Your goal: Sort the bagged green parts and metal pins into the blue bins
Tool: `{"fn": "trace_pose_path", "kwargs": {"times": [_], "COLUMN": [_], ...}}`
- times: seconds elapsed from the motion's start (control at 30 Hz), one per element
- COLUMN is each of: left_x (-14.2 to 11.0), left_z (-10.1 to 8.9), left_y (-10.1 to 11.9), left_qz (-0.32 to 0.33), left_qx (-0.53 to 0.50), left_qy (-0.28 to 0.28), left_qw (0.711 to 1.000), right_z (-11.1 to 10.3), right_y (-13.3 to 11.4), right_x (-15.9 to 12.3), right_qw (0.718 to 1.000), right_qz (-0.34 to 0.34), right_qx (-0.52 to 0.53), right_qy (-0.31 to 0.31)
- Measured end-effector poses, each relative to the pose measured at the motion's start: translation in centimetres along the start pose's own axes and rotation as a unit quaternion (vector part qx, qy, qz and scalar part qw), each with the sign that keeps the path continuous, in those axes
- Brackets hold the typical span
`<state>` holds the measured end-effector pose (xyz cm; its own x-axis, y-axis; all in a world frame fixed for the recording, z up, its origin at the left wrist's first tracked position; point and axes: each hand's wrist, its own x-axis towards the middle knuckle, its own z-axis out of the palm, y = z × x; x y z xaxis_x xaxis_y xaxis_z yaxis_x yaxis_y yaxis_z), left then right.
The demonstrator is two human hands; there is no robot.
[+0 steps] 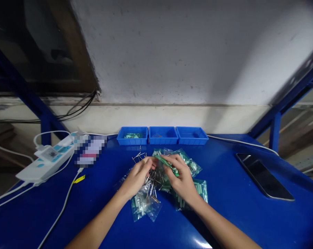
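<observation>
My right hand is closed around a small green plastic bag, whose edge points up and left toward my other hand. My left hand has its fingers curled together beside that edge; what they pinch, if anything, is hidden. Beneath and between both hands lies a loose heap of thin metal pins, a few of them poking out behind my left fingers. Clear packets lie in front of the heap. Further green-tinted packets with pale strips lie under and beyond my right hand.
Three blue bins stand at the back: the left bin holds green packets, the middle bin a little something clear, beside the right bin. A white power strip with cables sits left. A dark phone lies right on the blue table.
</observation>
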<state>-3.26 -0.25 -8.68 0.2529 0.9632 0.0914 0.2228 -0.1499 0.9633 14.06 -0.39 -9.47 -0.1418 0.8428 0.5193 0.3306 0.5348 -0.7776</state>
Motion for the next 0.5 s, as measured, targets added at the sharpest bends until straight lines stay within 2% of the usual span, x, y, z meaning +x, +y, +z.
{"fn": "trace_pose_path", "kwargs": {"times": [0.07,0.13,0.23,0.3,0.37,0.43,0.47,0.5], "left_x": [0.0,0.0,0.4,1.3,2.7,4.3,5.1,5.7], "left_z": [0.2,0.2,-0.6,-2.0,-3.9,-5.6,-6.3,-6.7], "left_y": [-0.1,0.1,0.8,1.5,2.3,2.9,3.0,3.0], "left_qz": [-0.049,-0.067,-0.04,0.002,0.066,0.143,0.165,0.173], "left_qx": [-0.076,-0.094,-0.051,-0.002,0.067,0.169,0.242,0.316], "left_qy": [0.004,0.021,0.065,0.145,0.259,0.347,0.352,0.33], "left_qw": [0.996,0.993,0.996,0.989,0.961,0.911,0.889,0.873], "right_z": [0.0,0.1,0.3,0.3,0.1,-0.1,-0.2,-0.3], "right_y": [0.0,-0.2,-0.4,-0.4,-0.3,-0.1,-0.1,0.0], "right_x": [-0.2,-0.5,-0.7,-0.7,-0.6,-0.4,-0.3,-0.2], "right_qw": [0.996,0.988,0.981,0.983,0.987,0.989,0.99,0.991], "right_qz": [-0.053,-0.088,-0.104,-0.095,-0.078,-0.064,-0.058,-0.052], "right_qx": [-0.06,-0.107,-0.135,-0.136,-0.133,-0.13,-0.128,-0.124], "right_qy": [-0.033,-0.067,-0.095,-0.084,-0.054,-0.024,-0.013,-0.005]}}
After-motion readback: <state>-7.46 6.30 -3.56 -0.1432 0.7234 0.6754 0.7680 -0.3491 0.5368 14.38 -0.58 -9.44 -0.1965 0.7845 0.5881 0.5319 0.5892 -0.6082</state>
